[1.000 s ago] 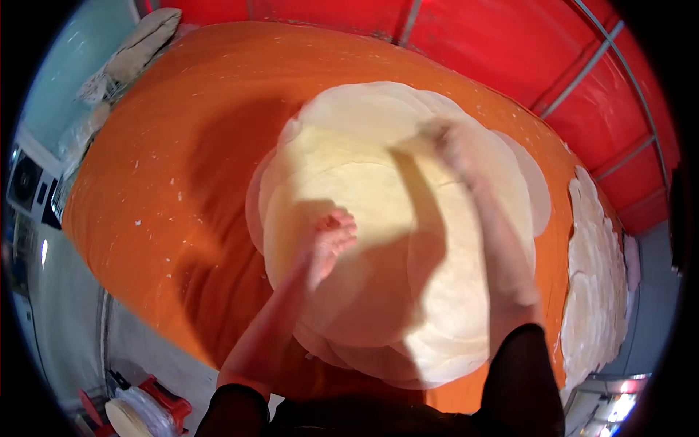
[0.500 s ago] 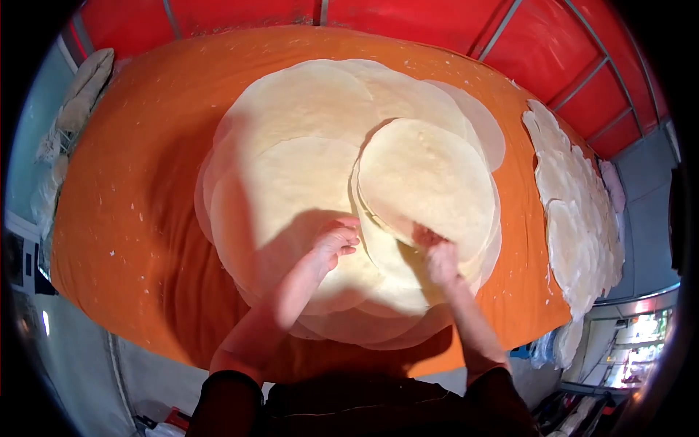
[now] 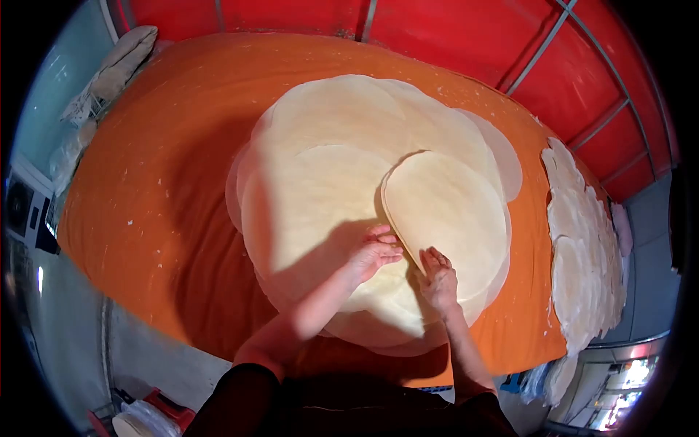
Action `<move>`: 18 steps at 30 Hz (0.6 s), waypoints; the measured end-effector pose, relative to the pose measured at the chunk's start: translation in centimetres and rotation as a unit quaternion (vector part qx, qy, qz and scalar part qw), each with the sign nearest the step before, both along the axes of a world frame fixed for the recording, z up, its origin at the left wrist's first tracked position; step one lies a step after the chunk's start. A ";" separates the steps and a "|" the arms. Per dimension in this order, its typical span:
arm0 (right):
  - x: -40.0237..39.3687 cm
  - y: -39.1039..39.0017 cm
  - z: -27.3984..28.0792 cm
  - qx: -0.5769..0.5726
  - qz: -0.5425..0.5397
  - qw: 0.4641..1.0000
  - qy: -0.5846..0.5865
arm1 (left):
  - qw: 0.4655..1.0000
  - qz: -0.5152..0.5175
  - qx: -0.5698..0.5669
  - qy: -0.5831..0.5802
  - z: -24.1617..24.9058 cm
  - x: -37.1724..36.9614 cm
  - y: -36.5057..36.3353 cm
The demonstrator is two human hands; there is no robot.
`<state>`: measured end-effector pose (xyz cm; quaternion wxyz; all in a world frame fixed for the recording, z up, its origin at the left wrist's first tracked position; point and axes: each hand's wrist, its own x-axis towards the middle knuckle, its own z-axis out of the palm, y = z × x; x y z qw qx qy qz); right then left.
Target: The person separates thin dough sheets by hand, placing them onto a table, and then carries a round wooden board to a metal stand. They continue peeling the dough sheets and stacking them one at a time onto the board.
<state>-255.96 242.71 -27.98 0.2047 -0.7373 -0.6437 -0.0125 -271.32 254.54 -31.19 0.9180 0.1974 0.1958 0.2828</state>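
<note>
Thin round flatbread sheets (image 3: 313,189) overlap in a broad pale layer. On the right part of that layer sits a smaller round flatbread (image 3: 451,211), apparently stacked on others, its left edge raised a little. My right hand (image 3: 439,280) is closed on its lower left edge, fingers over the top and thumb side hidden below. Just left of the same edge is my left hand (image 3: 376,253), fingers apart, the tips close to or touching the edge; nothing shows in its grasp.
An orange cloth (image 3: 145,197) covers the large surface beneath the breads. More overlapping flatbreads (image 3: 582,255) lie at the right end. A red panelled wall (image 3: 451,51) borders the far side. Bundled sacks (image 3: 120,65) are at the far left, and a red item (image 3: 164,408) stands low left.
The view has shifted. My right hand has moved to the round flatbread's lower left edge and taken hold there. My left hand has come nearer the edge, its fingers more spread.
</note>
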 end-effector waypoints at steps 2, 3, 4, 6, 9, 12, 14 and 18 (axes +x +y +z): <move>1.6 0.6 0.8 -0.054 -0.031 0.995 0.080 | 0.995 0.014 0.019 0.100 -0.1 -1.0 -0.5; 2.2 1.3 2.6 -0.110 -0.085 0.985 0.102 | 0.988 0.021 0.026 0.149 -0.1 -1.6 -0.5; 4.8 2.0 3.8 -0.033 -0.020 0.997 0.068 | 0.983 0.040 0.087 0.156 -0.1 -2.8 -0.4; 5.7 4.6 8.5 0.035 0.019 0.999 0.032 | 0.903 0.180 0.287 0.266 1.7 -6.3 0.3; -0.9 6.9 18.3 0.013 -0.015 0.989 -0.146 | 0.567 0.374 0.498 0.540 3.6 -13.3 1.0; -8.4 7.1 16.9 -0.018 0.029 0.964 -0.264 | 0.486 0.284 0.415 0.715 5.5 -18.7 0.0; -12.0 7.1 9.7 -0.064 0.099 0.940 -0.320 | 0.534 0.231 0.408 0.704 4.5 -20.4 0.0; -12.3 8.6 2.2 -0.187 0.225 0.950 -0.110 | 0.503 0.226 0.457 0.698 3.1 -21.7 0.1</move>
